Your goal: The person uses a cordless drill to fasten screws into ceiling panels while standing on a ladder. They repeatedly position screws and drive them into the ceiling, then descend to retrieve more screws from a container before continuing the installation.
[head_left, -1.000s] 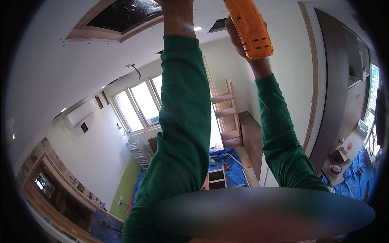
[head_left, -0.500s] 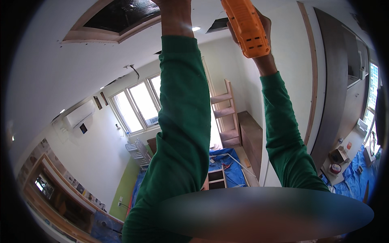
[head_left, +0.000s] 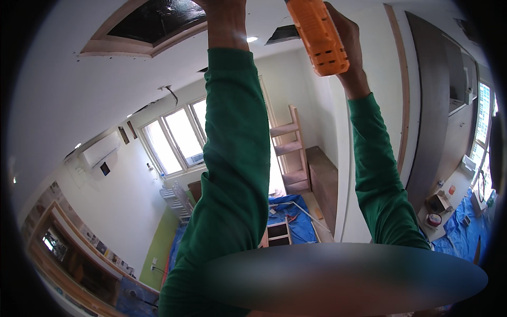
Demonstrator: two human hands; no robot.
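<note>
Both my arms, in green sleeves, reach up to the white ceiling. My left hand (head_left: pixel 222 8) is cut off by the top edge, so its fingers are hidden; it is beside a wood-framed ceiling opening (head_left: pixel 96 46) with shiny black material (head_left: pixel 150 24) inside. My right hand (head_left: pixel 346 37) grips an orange plastic tool (head_left: pixel 322 45), whose upper end is out of view. Behind the tool is a smaller dark ceiling opening (head_left: pixel 280 34).
Below are a wooden shelf frame (head_left: pixel 298 158), a brown cabinet (head_left: pixel 322 179), an aluminium ladder (head_left: pixel 177 198) and blue sheeting (head_left: pixel 298 214). A cluttered counter (head_left: pixel 425 214) stands right, an air conditioner (head_left: pixel 100 148) hangs left, and windows (head_left: pixel 177 137) are at the back.
My right wrist has moved rightward, and the orange tool has shifted a little left and tilted. The view has moved slightly, so the room and left arm sit a little further left in frame.
</note>
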